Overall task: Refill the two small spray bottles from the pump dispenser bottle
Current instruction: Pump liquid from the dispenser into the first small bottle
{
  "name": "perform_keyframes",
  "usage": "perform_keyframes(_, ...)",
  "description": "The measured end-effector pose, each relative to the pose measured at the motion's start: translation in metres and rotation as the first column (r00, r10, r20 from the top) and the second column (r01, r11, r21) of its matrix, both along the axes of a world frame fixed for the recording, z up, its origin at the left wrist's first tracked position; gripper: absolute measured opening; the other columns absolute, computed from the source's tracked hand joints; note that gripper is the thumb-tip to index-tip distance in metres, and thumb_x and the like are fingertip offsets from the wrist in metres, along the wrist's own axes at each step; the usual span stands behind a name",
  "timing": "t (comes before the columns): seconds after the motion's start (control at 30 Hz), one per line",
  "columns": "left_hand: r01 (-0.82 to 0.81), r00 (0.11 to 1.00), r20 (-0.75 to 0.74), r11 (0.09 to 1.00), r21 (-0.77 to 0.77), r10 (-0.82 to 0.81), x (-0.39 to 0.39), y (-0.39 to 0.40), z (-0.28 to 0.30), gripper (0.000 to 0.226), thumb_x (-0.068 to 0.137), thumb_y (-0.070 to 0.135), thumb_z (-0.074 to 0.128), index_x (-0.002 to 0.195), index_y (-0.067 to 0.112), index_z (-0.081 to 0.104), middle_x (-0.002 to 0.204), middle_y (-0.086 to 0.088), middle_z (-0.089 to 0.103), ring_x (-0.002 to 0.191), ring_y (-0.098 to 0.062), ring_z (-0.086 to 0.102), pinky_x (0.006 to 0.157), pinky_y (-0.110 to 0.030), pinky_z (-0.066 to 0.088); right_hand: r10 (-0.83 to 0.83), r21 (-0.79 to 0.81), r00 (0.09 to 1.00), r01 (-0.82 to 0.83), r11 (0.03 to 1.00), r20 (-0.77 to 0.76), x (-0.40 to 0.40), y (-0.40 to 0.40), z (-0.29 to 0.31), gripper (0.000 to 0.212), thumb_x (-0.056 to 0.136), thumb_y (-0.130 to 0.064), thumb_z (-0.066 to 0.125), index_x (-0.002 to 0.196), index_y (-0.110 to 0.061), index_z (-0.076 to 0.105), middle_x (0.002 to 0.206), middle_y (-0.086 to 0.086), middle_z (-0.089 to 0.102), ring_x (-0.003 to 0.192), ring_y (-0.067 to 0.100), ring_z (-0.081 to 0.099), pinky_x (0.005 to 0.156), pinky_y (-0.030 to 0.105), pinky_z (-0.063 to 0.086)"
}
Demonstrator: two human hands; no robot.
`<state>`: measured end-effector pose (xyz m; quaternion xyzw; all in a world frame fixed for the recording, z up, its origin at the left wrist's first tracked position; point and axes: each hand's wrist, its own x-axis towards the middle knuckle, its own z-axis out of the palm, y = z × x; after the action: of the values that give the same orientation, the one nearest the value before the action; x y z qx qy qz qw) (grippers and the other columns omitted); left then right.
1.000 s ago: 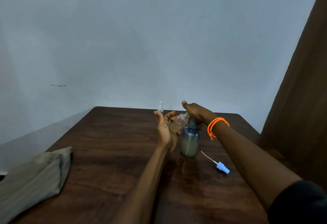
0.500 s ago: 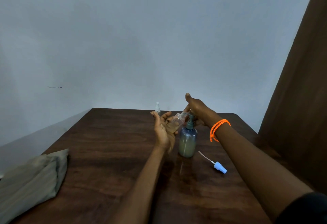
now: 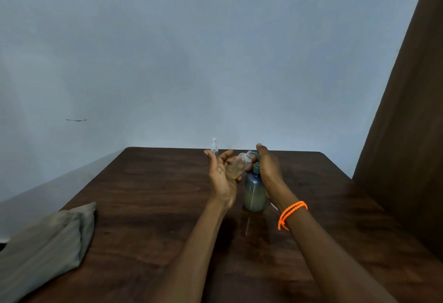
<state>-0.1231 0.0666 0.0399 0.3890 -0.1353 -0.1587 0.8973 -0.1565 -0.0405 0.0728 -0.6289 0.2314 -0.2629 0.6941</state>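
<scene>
My left hand (image 3: 221,175) holds a small clear spray bottle (image 3: 239,164), uncapped and tilted, its open neck up against the pump spout. There is a little yellowish liquid in its lower end. My right hand (image 3: 268,162) rests palm-down on the pump head of the grey-blue dispenser bottle (image 3: 254,190), which stands upright on the table with pale liquid inside. A second small spray bottle (image 3: 214,145), capped and white-topped, stands behind my left hand near the table's far edge.
The dark wooden table (image 3: 148,195) meets a pale wall at its far edge. A folded grey-green cloth (image 3: 45,250) lies at the table's left front corner. A brown door or panel (image 3: 412,135) stands on the right.
My right forearm has shifted left and now hides the loose blue spray cap that lay on the table. The right hand stays on the pump; the left keeps the small bottle at the spout.
</scene>
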Motion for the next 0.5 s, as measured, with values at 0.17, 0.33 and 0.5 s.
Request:
perform_keyframes(0.17, -0.068, 0.997, -0.035, 0.997, -0.020, 0.068, -0.002, -0.008, -0.005, 0.085, 0.085, 0.086, 0.031, 0.116, 0.012, 0.060, 0.095, -0.006, 0.069, 0.076, -0.023, 0.066, 0.055, -0.030, 0.034, -0.004, -0.039, 1.000, 0.005, 0.999, 0.013, -0.002, 0.002, -0.004, 0.049, 0.092, -0.039, 0.049, 0.052, -0.014, 0.061, 0.055, 0.006, 0.063, 0.056, 0.024, 0.057, 0.061, 0.036, 0.043)
perform_keyframes(0.33, -0.106, 0.993, -0.057, 0.994, -0.040, 0.103, -0.005, -0.011, -0.010, 0.079, 0.095, 0.079, 0.026, 0.114, 0.011, 0.060, 0.090, -0.003, 0.068, 0.072, -0.021, 0.065, 0.054, -0.030, 0.033, 0.080, 0.003, 0.997, -0.080, 0.997, -0.002, -0.006, 0.000, 0.001, 0.036, 0.093, -0.039, 0.057, 0.068, -0.015, 0.065, 0.069, 0.008, 0.068, 0.064, 0.022, 0.062, 0.069, 0.037, 0.049)
perform_keyframes(0.5, -0.141, 0.988, -0.065, 0.989, -0.044, 0.138, -0.007, -0.014, -0.007, 0.080, 0.088, 0.082, 0.032, 0.112, 0.012, 0.061, 0.090, -0.004, 0.068, 0.072, -0.021, 0.063, 0.053, -0.029, 0.033, 0.126, 0.103, 0.992, -0.128, 0.986, 0.030, -0.007, 0.001, -0.005, 0.038, 0.089, -0.043, 0.061, 0.071, -0.011, 0.068, 0.071, 0.014, 0.070, 0.058, 0.024, 0.064, 0.060, 0.034, 0.052)
